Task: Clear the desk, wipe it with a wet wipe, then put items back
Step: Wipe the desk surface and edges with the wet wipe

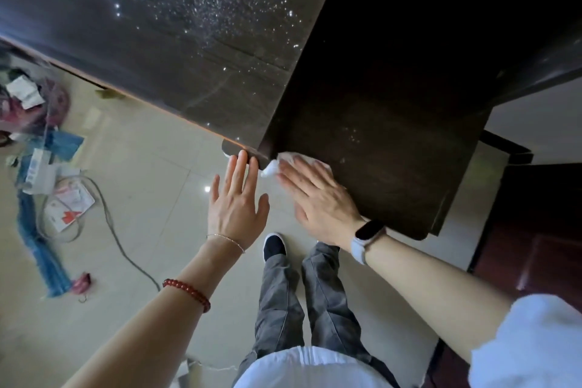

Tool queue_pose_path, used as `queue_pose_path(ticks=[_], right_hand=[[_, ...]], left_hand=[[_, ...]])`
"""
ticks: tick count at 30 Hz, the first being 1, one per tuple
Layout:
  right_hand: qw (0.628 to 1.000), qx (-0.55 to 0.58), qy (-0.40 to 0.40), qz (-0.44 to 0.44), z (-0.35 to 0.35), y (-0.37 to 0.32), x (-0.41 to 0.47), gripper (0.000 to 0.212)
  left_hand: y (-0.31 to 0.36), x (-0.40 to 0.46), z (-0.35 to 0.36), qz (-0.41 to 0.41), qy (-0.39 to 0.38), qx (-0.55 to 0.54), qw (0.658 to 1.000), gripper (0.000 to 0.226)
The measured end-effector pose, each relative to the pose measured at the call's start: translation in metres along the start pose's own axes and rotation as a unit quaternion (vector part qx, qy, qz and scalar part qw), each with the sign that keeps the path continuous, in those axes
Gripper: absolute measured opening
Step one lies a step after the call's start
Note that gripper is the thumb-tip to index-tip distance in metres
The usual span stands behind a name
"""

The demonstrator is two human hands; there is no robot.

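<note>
Glossy beige tiled floor [151, 198], dark wooden door [535, 246] at right, grey cable [126, 246] trailing across tiles

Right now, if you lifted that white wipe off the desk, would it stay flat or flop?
Probably flop: the wet wipe is thin and bunched under the right hand. Likely very light, and perhaps clingy on the desk.

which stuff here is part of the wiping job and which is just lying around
In use: wet wipe under the right hand; dark desk; left hand at its corner.
Lying about: grey cable, papers and packets on the floor.
</note>
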State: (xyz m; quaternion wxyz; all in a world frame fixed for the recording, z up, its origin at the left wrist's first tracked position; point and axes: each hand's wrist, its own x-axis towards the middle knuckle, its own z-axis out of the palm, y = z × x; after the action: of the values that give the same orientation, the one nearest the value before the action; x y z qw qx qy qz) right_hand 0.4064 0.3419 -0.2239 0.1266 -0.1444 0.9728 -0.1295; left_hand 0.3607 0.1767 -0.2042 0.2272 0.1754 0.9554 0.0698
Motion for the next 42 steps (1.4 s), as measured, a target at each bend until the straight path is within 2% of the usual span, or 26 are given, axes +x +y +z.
queue_pose_path(ticks=[1,3,5,7,8,9,10,13,16,18,19,21,22,23,24,25,27,28,30,32,34,37,39,40,41,42], right_hand=[[0.999,-0.019,-0.009,-0.026,0.0,0.014,-0.014,0.055],[0.999,-0.046,0.012,0.015,-0.006,0.048,-0.031,0.054],[0.984,-0.024,0.043,0.172,-0.018,0.083,-0.038,0.057],[0.925,0.037,0.078,0.371,-0.027,0.101,-0.028,0.057],[0.894,0.064,0.1,0.433,-0.027,0.097,-0.015,0.055],[0.882,0.085,0.115,0.45,-0.025,0.083,0.0,0.055],[0.894,0.095,0.122,0.42,-0.018,0.064,0.012,0.055],[0.973,0.049,0.102,0.201,0.007,-0.007,0.022,0.053],[0.987,0.03,0.073,0.137,0.009,0.002,-0.012,0.05],[0.972,0.022,0.093,0.214,0.002,0.042,-0.036,0.052],[0.95,0.031,0.113,0.29,-0.004,0.064,-0.045,0.053],[0.871,0.08,0.136,0.466,-0.019,0.092,-0.04,0.053],[0.839,0.1,0.142,0.516,-0.026,0.09,-0.027,0.052],[0.832,0.118,0.156,0.519,-0.029,0.078,-0.01,0.052],[0.852,0.131,0.175,0.475,-0.029,0.061,0.006,0.053],[0.89,0.128,0.185,0.397,-0.023,0.038,0.019,0.053],[0.954,0.091,0.15,0.244,-0.003,-0.011,0.023,0.051],[0.967,0.081,0.127,0.207,0.006,-0.025,0.015,0.05],[0.972,0.075,0.101,0.196,0.016,-0.022,-0.013,0.049],[0.966,0.068,0.103,0.227,0.018,-0.005,-0.05,0.05],[0.939,0.074,0.113,0.316,0.016,0.02,-0.09,0.051],[0.873,0.099,0.14,0.456,0.008,0.051,-0.114,0.054],[0.816,0.127,0.168,0.538,0.003,0.05,-0.094,0.05],[0.8,0.146,0.176,0.555,0.001,0.043,-0.078,0.049],[0.811,0.152,0.184,0.534,0.002,0.031,-0.062,0.049],[0.846,0.15,0.183,0.478,0.004,0.016,-0.05,0.05]], left_hand=[[0.001,0.0,-0.001,0.001,0.0,0.003,1.0,0.062],[0.004,0.0,-0.002,-0.004,-0.001,0.003,1.0,0.063],[0.006,0.0,-0.002,-0.01,-0.005,-0.005,1.0,0.064],[0.006,0.0,-0.004,-0.01,-0.001,-0.016,1.0,0.063],[0.006,0.0,-0.004,-0.006,0.001,-0.018,1.0,0.062],[0.005,0.0,-0.004,-0.003,0.0,-0.02,1.0,0.062],[0.003,-0.001,-0.003,-0.002,0.0,-0.023,1.0,0.062],[0.001,0.0,-0.006,0.0,0.002,-0.034,0.999,0.062],[0.002,0.001,-0.007,-0.008,-0.009,-0.012,1.0,0.061],[0.006,0.001,-0.008,-0.013,-0.007,-0.004,1.0,0.061],[0.007,0.001,-0.008,-0.015,-0.005,-0.003,1.0,0.061],[0.007,0.0,-0.007,-0.015,-0.005,-0.002,1.0,0.061],[0.006,0.0,-0.007,-0.011,-0.006,0.0,1.0,0.061],[0.004,0.0,-0.007,-0.004,-0.006,0.003,1.0,0.061],[0.002,0.0,-0.007,0.002,-0.005,0.004,1.0,0.061],[0.0,0.0,-0.008,0.008,-0.004,0.002,1.0,0.062],[-0.001,0.0,-0.01,0.015,-0.01,0.0,1.0,0.064],[0.0,0.0,-0.011,0.018,-0.018,0.006,1.0,0.065],[0.003,-0.005,-0.011,0.026,-0.029,0.016,0.999,0.063],[0.011,-0.012,-0.011,0.044,-0.033,0.01,0.998,0.059],[0.023,-0.02,-0.008,0.065,-0.036,-0.001,0.997,0.056],[0.039,-0.023,-0.002,0.095,-0.037,-0.004,0.995,0.056],[0.048,-0.018,0.002,0.117,-0.036,0.014,0.992,0.057],[0.05,-0.014,0.003,0.121,-0.034,0.02,0.992,0.057],[0.051,-0.011,0.004,0.122,-0.03,0.023,0.992,0.056],[0.052,-0.009,0.004,0.122,-0.028,0.025,0.992,0.055]])
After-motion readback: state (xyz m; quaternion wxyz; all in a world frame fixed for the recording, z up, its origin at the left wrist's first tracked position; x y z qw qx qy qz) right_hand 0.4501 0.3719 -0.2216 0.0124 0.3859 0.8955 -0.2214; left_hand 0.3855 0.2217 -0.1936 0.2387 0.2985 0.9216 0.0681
